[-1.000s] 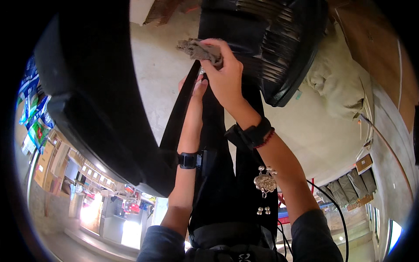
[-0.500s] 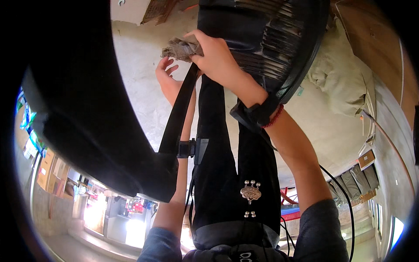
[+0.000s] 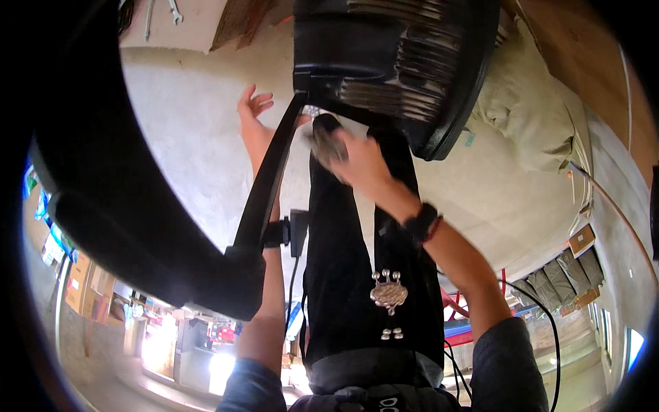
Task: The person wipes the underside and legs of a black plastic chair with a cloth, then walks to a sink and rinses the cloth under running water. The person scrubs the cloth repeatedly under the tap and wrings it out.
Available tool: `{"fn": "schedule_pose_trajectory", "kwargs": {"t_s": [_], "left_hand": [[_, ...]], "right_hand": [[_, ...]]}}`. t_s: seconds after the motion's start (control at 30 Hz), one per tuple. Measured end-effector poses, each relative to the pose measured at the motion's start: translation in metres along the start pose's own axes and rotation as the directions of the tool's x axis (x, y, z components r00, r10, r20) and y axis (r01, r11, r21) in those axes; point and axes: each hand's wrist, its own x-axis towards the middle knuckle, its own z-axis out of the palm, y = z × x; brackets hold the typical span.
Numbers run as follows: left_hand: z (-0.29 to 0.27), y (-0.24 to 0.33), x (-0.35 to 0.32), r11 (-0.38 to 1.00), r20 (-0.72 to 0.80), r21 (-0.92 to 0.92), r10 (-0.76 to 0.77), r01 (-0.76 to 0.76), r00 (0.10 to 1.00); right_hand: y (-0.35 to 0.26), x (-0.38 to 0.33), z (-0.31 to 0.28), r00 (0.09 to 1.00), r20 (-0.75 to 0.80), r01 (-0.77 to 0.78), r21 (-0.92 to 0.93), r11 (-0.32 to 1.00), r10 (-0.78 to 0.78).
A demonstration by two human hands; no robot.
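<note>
My right hand is closed on a grey-brown cloth, both smeared by motion, in front of my black trousers. To its left a narrow black bar slants up to a large black ribbed panel. My left hand is partly hidden behind that bar. Its fingers stretch up, apart, on the bar's left side, and what seems to be its thumb shows on the right. A small shiny silvery thing sits by the bar's upper end. The bar's lower end meets a big curved black part.
Wrenches lie on a pale surface at the far left. A draped beige cloth is at the right. A black cable hangs beside my right arm. Cardboard boxes stand at the lower left, dark padded shapes at the lower right.
My right hand has moved down and right with the cloth, away from my left hand. My left hand has shifted slightly. The black parts sit further left in view.
</note>
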Motion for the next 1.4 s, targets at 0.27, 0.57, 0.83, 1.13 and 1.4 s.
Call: {"fn": "schedule_pose_trajectory", "kwargs": {"t_s": [0.27, 0.57, 0.83, 1.13, 1.4], "left_hand": [[0.017, -0.025, -0.031, 0.902, 0.418, -0.266, -0.211, 0.341, 0.884], [0.020, 0.041, -0.065, 0.538, 0.590, -0.555, -0.282, 0.634, 0.756], [0.040, 0.026, -0.053, 0.161, 0.500, -0.786, -0.402, 0.597, 0.767], [0.027, 0.016, -0.053, 0.411, 0.517, -0.608, -0.445, 0.680, 0.731], [0.014, 0.009, -0.082, 0.663, 0.693, -0.272, -0.368, 0.697, 0.620]], "right_hand": [[0.013, -0.031, -0.040, 0.959, -0.271, -0.023, 0.215, 0.976, 0.082], [-0.052, -0.001, -0.039, 0.776, -0.557, 0.382, 0.039, 0.924, -0.297], [-0.028, 0.039, 0.009, 0.670, -0.639, 0.318, -0.212, 0.924, -0.377], [-0.030, 0.014, 0.020, 0.857, -0.510, 0.111, 0.054, 0.992, -0.069], [0.001, -0.049, -0.009, 0.932, -0.338, -0.032, 0.281, 0.959, 0.130]]}}
